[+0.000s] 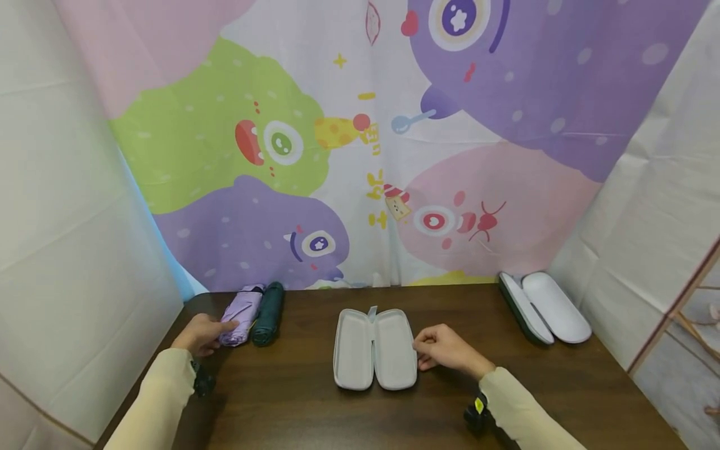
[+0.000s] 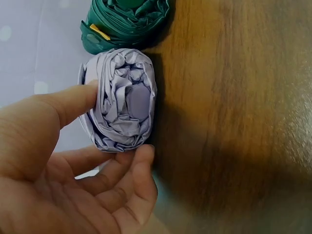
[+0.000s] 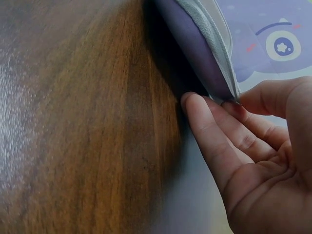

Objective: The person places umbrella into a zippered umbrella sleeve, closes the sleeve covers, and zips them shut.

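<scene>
My left hand grips the near end of a rolled lilac folding umbrella, thumb on one side and fingers curled against the other. In the left wrist view the umbrella's end shows crumpled folds of cloth. A dark green folding umbrella lies along its right side. Mid-table, a zip case lies spread open, its two pale grey halves facing up. My right hand pinches the right rim of this case between thumb and fingers. From the right wrist view, the case's outside is purple.
A second case, white inside and dark green outside, lies open at the table's far right. Behind the brown wooden table hangs a printed curtain. White cloth hangs at the sides.
</scene>
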Demonstrator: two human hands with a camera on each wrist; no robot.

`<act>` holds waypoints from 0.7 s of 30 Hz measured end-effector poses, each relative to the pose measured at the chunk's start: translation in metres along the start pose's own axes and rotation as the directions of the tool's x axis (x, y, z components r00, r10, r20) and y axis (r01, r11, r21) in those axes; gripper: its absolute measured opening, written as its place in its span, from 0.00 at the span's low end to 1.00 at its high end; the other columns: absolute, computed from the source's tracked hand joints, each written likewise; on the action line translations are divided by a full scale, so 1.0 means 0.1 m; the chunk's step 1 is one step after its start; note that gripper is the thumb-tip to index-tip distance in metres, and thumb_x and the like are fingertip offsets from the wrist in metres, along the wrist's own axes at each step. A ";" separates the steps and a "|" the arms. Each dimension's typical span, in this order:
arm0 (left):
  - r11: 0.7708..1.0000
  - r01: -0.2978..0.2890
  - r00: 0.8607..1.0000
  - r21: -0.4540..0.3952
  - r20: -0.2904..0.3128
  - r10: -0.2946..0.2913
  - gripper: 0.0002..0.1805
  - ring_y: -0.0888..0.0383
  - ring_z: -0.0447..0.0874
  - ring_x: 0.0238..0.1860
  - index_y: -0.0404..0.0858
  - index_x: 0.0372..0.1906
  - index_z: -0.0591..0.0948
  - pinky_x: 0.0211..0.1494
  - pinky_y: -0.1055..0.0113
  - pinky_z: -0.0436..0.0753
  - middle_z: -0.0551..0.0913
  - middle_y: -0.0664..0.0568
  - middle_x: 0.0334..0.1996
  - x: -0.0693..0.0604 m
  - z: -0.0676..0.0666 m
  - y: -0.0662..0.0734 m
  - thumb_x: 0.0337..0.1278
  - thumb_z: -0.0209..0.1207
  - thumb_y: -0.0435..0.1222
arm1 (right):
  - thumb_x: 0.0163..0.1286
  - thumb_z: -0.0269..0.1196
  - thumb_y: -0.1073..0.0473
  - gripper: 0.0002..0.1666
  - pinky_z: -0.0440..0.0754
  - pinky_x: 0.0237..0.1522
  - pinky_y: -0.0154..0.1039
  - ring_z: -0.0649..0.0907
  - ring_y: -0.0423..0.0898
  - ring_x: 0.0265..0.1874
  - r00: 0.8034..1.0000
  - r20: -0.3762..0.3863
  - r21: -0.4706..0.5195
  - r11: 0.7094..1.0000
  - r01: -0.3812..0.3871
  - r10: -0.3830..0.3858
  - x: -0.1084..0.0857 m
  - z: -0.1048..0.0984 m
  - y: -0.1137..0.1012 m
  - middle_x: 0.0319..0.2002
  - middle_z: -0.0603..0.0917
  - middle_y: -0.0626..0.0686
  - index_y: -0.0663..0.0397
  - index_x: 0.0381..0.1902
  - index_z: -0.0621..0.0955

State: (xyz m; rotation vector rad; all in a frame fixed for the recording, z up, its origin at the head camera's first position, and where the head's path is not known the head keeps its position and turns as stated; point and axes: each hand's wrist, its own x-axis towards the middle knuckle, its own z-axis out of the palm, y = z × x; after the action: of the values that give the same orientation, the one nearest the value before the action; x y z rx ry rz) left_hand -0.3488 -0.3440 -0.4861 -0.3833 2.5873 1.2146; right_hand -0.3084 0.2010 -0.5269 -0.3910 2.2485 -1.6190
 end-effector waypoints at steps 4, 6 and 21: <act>1.000 0.015 1.000 0.025 -0.009 -0.015 0.30 0.48 0.79 0.34 0.21 0.48 0.71 0.34 0.60 0.84 0.75 0.41 0.34 -0.02 0.02 0.04 0.64 0.64 0.47 | 0.75 0.61 0.64 0.12 0.90 0.34 0.44 0.88 0.46 0.26 1.000 0.001 -0.010 1.000 0.002 -0.002 -0.02 0.01 -0.01 0.31 0.86 0.55 0.72 0.42 0.83; 0.999 0.022 1.000 0.032 -0.008 -0.021 0.29 0.48 0.78 0.33 0.23 0.46 0.70 0.33 0.61 0.83 0.74 0.42 0.33 -0.04 0.03 0.06 0.63 0.63 0.47 | 0.76 0.61 0.63 0.12 0.90 0.34 0.44 0.88 0.46 0.27 1.000 0.001 -0.014 1.000 0.002 -0.002 -0.03 0.01 -0.03 0.31 0.86 0.55 0.72 0.42 0.83; 0.997 0.079 0.996 -0.023 -0.031 -0.080 0.30 0.53 0.78 0.27 0.23 0.43 0.71 0.30 0.63 0.83 0.74 0.46 0.28 -0.01 0.07 0.10 0.57 0.66 0.47 | 0.76 0.61 0.64 0.13 0.90 0.35 0.44 0.88 0.47 0.27 1.000 0.009 -0.019 1.000 0.013 -0.013 -0.04 0.00 -0.02 0.30 0.86 0.55 0.73 0.43 0.83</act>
State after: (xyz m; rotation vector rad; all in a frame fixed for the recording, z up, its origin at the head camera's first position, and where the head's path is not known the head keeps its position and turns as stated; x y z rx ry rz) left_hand -0.3501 -0.3324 -0.4833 -0.5096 2.5613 1.2199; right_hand -0.3053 0.2024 -0.5248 -0.4184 2.2605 -1.6003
